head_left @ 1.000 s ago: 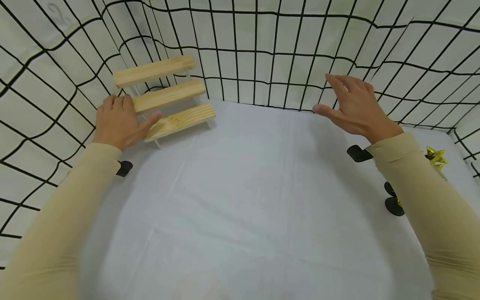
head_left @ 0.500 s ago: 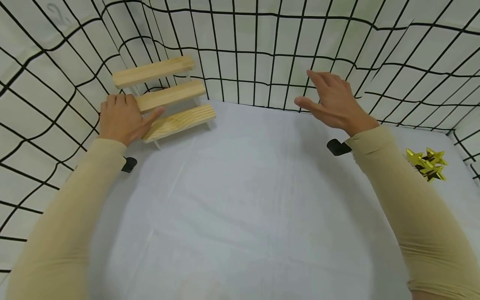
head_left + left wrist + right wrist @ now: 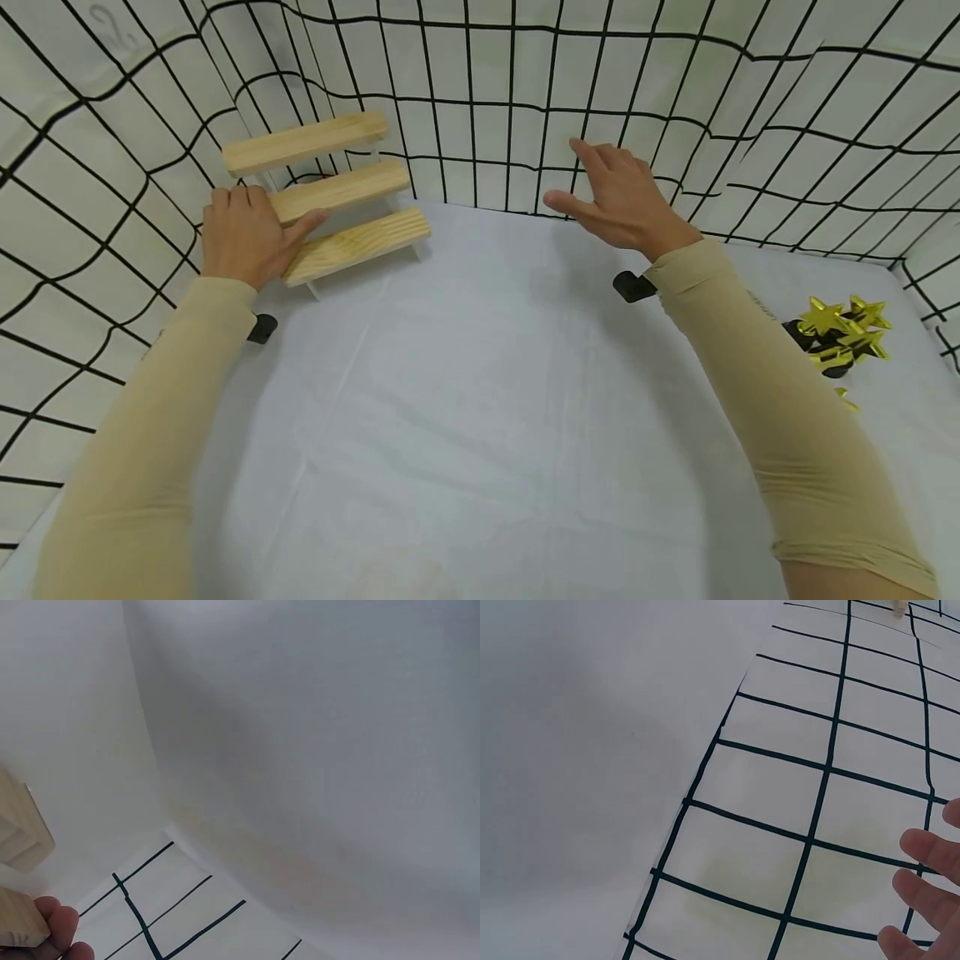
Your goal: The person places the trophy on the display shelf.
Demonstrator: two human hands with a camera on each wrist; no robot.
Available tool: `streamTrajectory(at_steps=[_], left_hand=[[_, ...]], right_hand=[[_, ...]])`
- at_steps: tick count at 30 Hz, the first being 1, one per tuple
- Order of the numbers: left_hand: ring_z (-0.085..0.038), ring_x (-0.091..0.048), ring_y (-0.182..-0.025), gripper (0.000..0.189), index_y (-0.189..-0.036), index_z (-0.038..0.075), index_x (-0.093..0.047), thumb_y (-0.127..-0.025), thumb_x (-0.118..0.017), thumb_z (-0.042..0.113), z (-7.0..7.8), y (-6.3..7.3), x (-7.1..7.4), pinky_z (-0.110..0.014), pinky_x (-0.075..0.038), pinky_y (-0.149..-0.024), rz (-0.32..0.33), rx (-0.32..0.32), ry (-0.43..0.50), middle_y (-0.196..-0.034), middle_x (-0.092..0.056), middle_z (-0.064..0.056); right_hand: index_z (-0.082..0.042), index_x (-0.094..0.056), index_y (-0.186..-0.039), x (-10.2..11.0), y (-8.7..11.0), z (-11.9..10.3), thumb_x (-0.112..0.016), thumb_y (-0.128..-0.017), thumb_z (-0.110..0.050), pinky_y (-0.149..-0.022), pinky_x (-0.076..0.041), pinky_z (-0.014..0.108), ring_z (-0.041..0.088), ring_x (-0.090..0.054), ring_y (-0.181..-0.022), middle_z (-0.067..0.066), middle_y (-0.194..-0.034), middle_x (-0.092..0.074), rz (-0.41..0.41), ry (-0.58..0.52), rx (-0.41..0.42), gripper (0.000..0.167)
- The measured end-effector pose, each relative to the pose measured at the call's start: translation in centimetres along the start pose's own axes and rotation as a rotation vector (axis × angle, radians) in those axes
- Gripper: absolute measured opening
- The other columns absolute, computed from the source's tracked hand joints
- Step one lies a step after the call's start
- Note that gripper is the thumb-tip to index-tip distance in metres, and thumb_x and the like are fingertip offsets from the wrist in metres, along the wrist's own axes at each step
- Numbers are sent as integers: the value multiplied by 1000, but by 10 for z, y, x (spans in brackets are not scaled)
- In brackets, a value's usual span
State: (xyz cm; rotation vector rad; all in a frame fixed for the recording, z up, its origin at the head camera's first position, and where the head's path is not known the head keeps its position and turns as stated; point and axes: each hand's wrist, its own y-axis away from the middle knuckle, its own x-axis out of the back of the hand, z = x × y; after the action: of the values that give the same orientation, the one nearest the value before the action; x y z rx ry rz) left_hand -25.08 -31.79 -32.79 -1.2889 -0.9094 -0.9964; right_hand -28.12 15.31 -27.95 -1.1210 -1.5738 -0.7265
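Observation:
A three-tier wooden stand [image 3: 345, 190] with pale planks and light-coloured legs stands at the back left. My left hand [image 3: 243, 233] grips the left end of its middle plank, the thumb lying along the front. The left wrist view catches the plank's end [image 3: 21, 919] with fingertips [image 3: 61, 922] curled against it. Over the far part of the white-covered surface hovers my right hand [image 3: 622, 196], holding nothing, its thumb spread from the fingers. Its fingers [image 3: 930, 847] also show at the right wrist view's edge, in front of black grid.
Black wire grid panels [image 3: 512, 104] line the back and both sides over white backing. Shiny gold stars with black parts [image 3: 843, 329] lie at the right, partly behind my right sleeve [image 3: 757, 392]. White cloth [image 3: 480, 400] covers the surface.
My right hand has moved left, toward the stand, uncovering more of the gold stars. My left hand has shifted slightly right at the plank's end. The stand has stayed practically in place.

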Motion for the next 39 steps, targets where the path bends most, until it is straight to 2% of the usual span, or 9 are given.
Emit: streamTrajectory(at_steps=[3,7,15,21,25,30,33,37,39], left_hand=[[-56,-49,-106,98,-107,-22,-56,-97,-44,75,-2,0,-2,-62,-40,-93,11,-11,7,-107,-58,-44],[-55,-49,-105,105,-108,-23,-56,-95,-38,80,-3,0,-4,-59,-38,-96,13,-25,10,-106,-59,-44],[-51,-52,-93,109,-102,-21,-57,-92,-33,85,-5,1,-6,-56,-37,-96,62,-75,-4,-96,-60,-39],[-45,-49,-84,95,-91,-14,-55,-94,-43,79,-7,3,-7,-55,-40,-85,92,-106,-23,-84,-55,-30],[-43,-48,-83,83,-89,-12,-54,-95,-52,72,-7,3,-7,-55,-40,-79,79,-108,-51,-82,-53,-27],[-43,-47,-83,80,-90,-12,-54,-96,-56,67,-6,2,-5,-53,-39,-78,59,-127,-73,-82,-53,-27],[-43,-49,-85,84,-88,-11,-53,-95,-50,73,-6,2,-5,-53,-40,-80,44,-134,-65,-82,-54,-27],[-43,-50,-86,100,-86,-9,-52,-91,-28,88,-5,2,-5,-53,-40,-83,43,-171,-62,-82,-56,-28],[-42,-50,-84,102,-84,-7,-50,-89,-22,91,-4,1,-5,-52,-41,-83,50,-197,-70,-82,-58,-29]], right_hand=[[-19,-10,-168,-4,-5,-8,-34,-93,-84,-131,-8,59,38,-17,-162,17,-172,-24,-16,-5,8,102],[-19,-11,-168,-9,-13,-19,-33,-92,-85,-131,-9,59,38,-17,-162,15,-172,-25,-29,7,24,103],[-18,-14,-167,-22,-30,-42,-34,-90,-87,-130,-11,58,34,-24,-160,11,-170,-30,-49,56,48,105],[-19,-18,-167,-35,-42,-58,-34,-89,-89,-129,-16,57,33,-27,-158,9,-169,-33,-58,83,67,106],[-21,-18,-167,-45,-47,-69,-35,-88,-89,-129,-17,56,31,-27,-159,8,-168,-32,-76,78,76,105],[-21,-17,-167,-55,-52,-79,-35,-90,-87,-128,-17,58,31,-25,-160,8,-170,-31,-89,53,75,102],[-19,-16,-167,-60,-54,-84,-35,-92,-85,-128,-20,58,32,-27,-159,9,-170,-31,-92,45,73,101],[-17,-16,-167,-65,-55,-91,-36,-94,-82,-126,-24,56,33,-30,-157,10,-169,-33,-92,49,71,100],[-16,-16,-167,-67,-56,-94,-36,-94,-82,-126,-24,56,32,-31,-157,10,-169,-32,-97,50,70,100]])
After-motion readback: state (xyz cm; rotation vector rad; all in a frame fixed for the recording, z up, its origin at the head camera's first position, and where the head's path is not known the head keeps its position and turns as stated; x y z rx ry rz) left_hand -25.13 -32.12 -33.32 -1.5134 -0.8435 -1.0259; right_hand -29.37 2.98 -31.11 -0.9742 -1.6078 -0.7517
